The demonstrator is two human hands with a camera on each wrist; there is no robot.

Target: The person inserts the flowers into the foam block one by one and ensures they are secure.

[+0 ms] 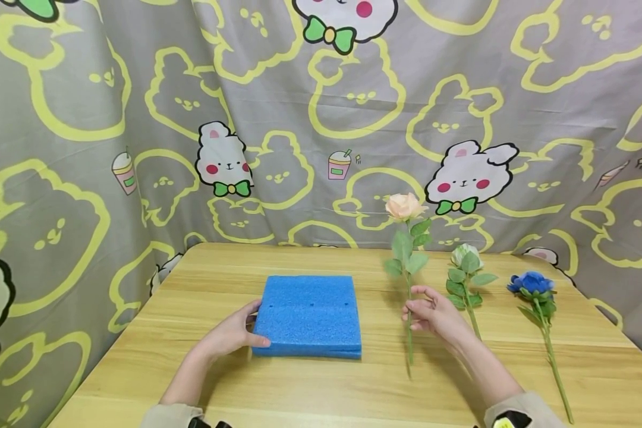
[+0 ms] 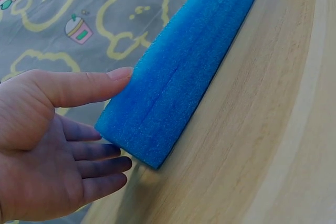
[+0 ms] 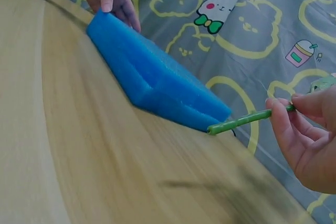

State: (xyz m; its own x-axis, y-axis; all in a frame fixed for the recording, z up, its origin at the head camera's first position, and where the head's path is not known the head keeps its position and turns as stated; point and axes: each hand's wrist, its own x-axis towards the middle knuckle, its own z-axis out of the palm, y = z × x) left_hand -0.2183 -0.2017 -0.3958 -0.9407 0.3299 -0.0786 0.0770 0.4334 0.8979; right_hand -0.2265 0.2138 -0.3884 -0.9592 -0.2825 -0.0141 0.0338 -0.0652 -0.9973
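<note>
A blue foam block with a row of small holes in its top lies on the table. My left hand rests against its left side, thumb on the front left corner; in the left wrist view the fingers look nearly straight beside its end. To the right of the block, my right hand pinches an artificial peach rose by its green stem, bloom up and stem near vertical. The right wrist view shows the lower stem between thumb and fingertips, its cut end pointing past the foam block.
On the table's right side lie a white artificial rose, its stem partly hidden by my right forearm, and a blue artificial flower with a long stem. A grey curtain with yellow cartoon outlines hangs behind the wooden table.
</note>
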